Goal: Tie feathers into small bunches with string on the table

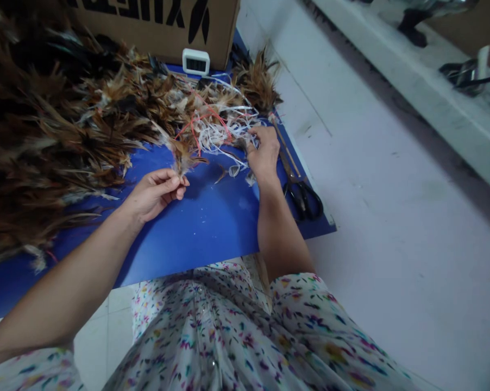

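Observation:
My left hand (157,191) pinches the quill ends of a small bunch of brown feathers (184,155) above the blue board (196,228). My right hand (263,152) reaches into a tangle of white and red strings (216,127), its fingers curled on some strands and a small feather. A large heap of brown and black feathers (45,136) covers the left part of the board.
Black scissors (304,198) and a thin stick (286,146) lie at the board's right edge. A cardboard box (155,24) stands at the back with a small white timer (195,61) before it. White floor lies to the right, with a raised ledge (432,92).

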Tool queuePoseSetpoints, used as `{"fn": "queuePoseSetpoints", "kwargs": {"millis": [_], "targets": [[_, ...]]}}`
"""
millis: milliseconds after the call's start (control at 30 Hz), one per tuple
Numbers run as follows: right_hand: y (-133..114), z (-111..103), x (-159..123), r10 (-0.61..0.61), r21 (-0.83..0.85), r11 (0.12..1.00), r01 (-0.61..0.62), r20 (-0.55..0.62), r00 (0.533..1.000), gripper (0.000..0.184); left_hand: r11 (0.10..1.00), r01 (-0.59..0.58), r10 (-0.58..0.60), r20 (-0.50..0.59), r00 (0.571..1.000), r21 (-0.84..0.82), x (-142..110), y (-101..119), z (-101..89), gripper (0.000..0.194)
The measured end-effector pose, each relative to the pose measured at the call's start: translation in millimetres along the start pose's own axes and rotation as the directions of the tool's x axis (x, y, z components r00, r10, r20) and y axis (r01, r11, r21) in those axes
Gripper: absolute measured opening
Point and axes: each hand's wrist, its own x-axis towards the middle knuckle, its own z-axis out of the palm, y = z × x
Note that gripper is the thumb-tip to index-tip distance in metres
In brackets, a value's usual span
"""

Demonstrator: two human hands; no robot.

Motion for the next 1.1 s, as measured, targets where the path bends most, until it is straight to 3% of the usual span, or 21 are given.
{"fn": "queuePoseSetpoints", "kwargs": {"millis": [167, 367, 500, 700, 1100], "targets": [[-15, 14, -4, -0.032, -0.141, 0.988, 0.056, 0.168, 0.985, 0.016, 1.0, 0.008, -0.008, -0.017, 1.0, 0.018, -1, 2, 2.7, 0.027], [-15, 28, -8, 0.072, -0.231, 0.972, -0.038, 0.139, 0.988, 0.009, 1.0, -0.001, 0.001, -0.001, 1.0, 0.012, 0, 1, 2.0, 0.029], [-6, 27, -3, 0.1, -0.153, 0.985, -0.084, 0.101, 0.99, 0.012, 1.0, -0.008, 0.008, 0.005, 1.0, -0.007, 0, 0, 0.6, 0.032], [5, 23, 5, 0.146, 0.136, 0.98, -0.147, 0.022, 0.989, 0.012, 1.0, -0.005, 0.005, 0.008, 1.0, 0.003, 1, -1, -0.8, 0.028], [-4, 7, 5, 0.212, 0.225, 0.952, -0.208, 0.004, 0.977, 0.01, 1.0, -0.007, 0.007, -0.007, 1.0, 0.003, 0, 1, 1.5, 0.026]]}}
